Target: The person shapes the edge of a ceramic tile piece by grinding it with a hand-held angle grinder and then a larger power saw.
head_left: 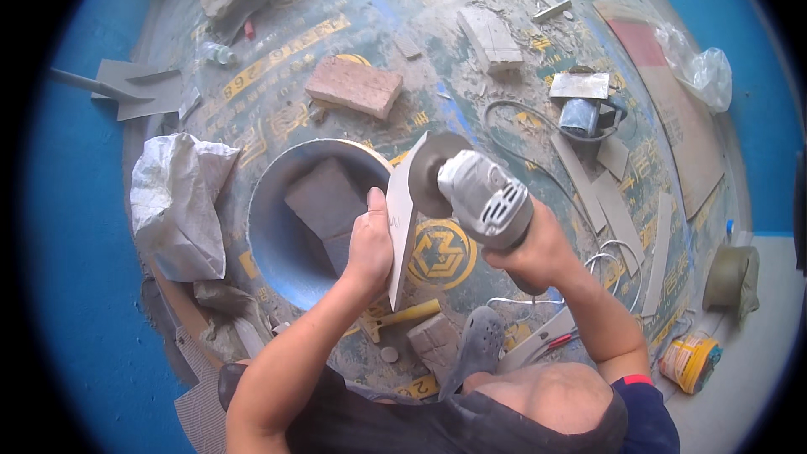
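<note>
My left hand grips a pale tile piece by its left side, thumb along the face, and holds it up on edge. In my right hand is a grey angle grinder, fingers wrapped round its body. The grinder's round disc sits against or very near the upper right edge of the tile; whether it touches cannot be made out. Behind my left hand stands a wide blue-grey cylinder with grey blocks inside it.
A reddish brick and a grey block lie farther off. A second power tool, its cord and tile strips are at right. A yellow-handled hammer lies near my shoe. A white sack is at left.
</note>
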Demonstrator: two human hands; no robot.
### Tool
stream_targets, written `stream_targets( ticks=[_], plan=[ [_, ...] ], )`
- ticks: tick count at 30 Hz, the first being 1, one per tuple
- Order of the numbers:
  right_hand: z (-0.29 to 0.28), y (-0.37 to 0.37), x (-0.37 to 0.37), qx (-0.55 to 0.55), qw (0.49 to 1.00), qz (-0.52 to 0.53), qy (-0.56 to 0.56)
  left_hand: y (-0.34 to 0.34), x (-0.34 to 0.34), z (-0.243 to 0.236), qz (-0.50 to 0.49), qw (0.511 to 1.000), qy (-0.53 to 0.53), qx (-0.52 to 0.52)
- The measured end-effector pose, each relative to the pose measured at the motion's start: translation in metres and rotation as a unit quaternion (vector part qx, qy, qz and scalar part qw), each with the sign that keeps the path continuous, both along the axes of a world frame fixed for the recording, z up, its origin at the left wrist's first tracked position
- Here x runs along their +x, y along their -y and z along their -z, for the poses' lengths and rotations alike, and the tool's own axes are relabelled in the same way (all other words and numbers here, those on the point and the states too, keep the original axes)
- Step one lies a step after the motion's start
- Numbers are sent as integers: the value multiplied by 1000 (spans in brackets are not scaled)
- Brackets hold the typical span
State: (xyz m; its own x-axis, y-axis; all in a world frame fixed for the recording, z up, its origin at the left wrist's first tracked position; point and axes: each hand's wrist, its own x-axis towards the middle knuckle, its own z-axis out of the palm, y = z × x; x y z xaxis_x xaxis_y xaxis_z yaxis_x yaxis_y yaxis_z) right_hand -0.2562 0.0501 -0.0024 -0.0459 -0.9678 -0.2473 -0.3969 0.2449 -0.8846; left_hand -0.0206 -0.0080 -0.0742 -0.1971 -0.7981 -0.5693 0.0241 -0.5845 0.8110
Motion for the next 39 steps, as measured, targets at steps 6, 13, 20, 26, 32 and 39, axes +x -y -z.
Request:
stream_targets(
  ticks=[6,13,20,26,32,39],
  plan=[
    [-6,4,2,-4,1000,-13,-27,1,7,10,17,1000,7,-13],
    [-5,10,-2,22,1000,4,-1,2,5,15,7,999,-37,-1],
    [-12,7,0,9,999,-18,-26,1,0,7,-1,1000,22,-18],
    [-10,-6,4,11,999,-19,-23,2,8,11,19,999,-35,-2],
    [-4,-16,2,28,995,-68,-63,2,5,10,9,996,-87,1],
    [-9,-2,-1,11,999,-19,-31,4,9,16,23,997,-77,-4]
  ],
)
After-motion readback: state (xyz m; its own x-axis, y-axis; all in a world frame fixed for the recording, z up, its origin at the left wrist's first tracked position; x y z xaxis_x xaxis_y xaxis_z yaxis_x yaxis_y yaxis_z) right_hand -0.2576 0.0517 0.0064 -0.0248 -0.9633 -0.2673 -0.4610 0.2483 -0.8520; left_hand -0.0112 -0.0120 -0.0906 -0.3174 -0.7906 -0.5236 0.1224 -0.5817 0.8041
